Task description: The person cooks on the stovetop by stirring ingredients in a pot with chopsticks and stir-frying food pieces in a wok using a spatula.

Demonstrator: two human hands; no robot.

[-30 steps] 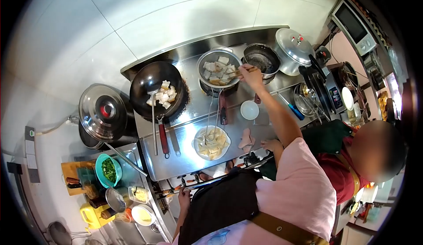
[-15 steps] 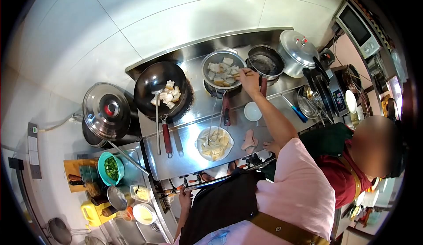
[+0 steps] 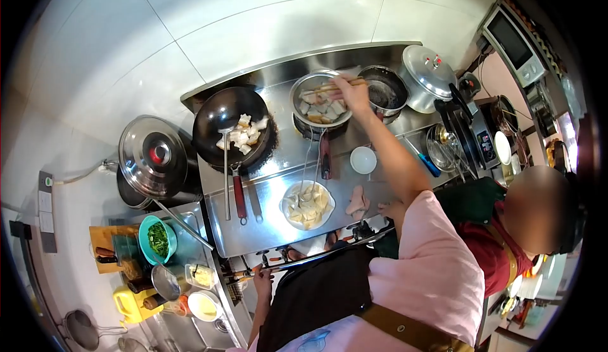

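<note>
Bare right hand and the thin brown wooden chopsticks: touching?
Touching. The head view shows the bare right hand closed around the thin brown wooden chopsticks, which extend past it.

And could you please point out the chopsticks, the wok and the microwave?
Chopsticks (image 3: 325,88): head view, on the shafts.
Wok (image 3: 212,110): head view, on the bare inner wall.
Microwave (image 3: 509,39): head view, on the door.

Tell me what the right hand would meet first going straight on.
Probably the steel backsplash behind the stove. Following the forearm, the right hand points up across the far side of the pan; its height is unclear, so it might catch the pan's rim first.
</note>
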